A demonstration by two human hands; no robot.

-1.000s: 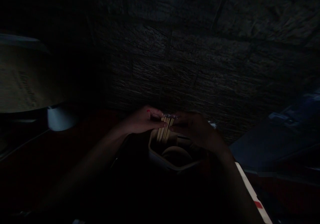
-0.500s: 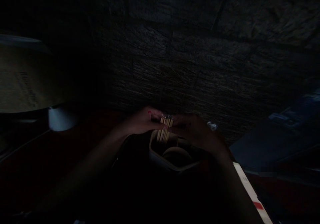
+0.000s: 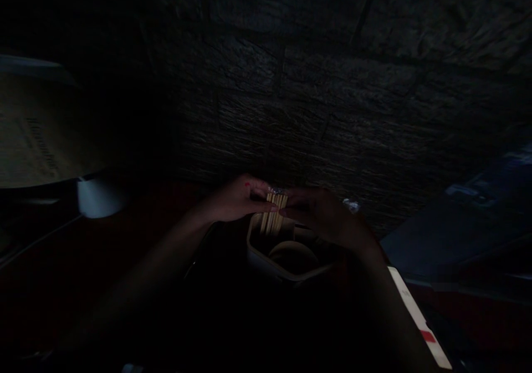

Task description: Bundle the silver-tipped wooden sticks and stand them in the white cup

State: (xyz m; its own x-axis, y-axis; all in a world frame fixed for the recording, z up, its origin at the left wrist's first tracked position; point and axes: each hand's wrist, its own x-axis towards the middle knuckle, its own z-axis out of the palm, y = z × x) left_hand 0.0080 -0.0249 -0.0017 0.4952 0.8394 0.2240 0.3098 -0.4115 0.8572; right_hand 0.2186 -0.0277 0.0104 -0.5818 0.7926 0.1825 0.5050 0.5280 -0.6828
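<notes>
In dim light, a bundle of thin wooden sticks point(image 3: 271, 222), perhaps chopsticks, stands nearly upright with clear, shiny plastic point(image 3: 276, 190) about its top. My left hand point(image 3: 241, 198) pinches the bundle's upper part from the left, thumb across the front. From the right, my right hand point(image 3: 326, 215) grips it too, its fingertips meeting the left ones. The lower ends of the sticks reach into a compartmented container point(image 3: 250, 245) with a pale rim. A round rim point(image 3: 293, 246) shows inside it. My right hand hides the container's right side.
A rough block wall point(image 3: 291, 96) rises behind the container. Printed brown packaging point(image 3: 37, 129) and a pale cup-like object point(image 3: 100, 198) are at the left. A white strip with a red mark point(image 3: 418, 312) lies beside my right forearm; a bluish, see-through thing point(image 3: 453, 223) is at the right.
Both hands keep hold of the bundle over the container. The bundle's top has shifted slightly left, and my fingers have moved only a little.
</notes>
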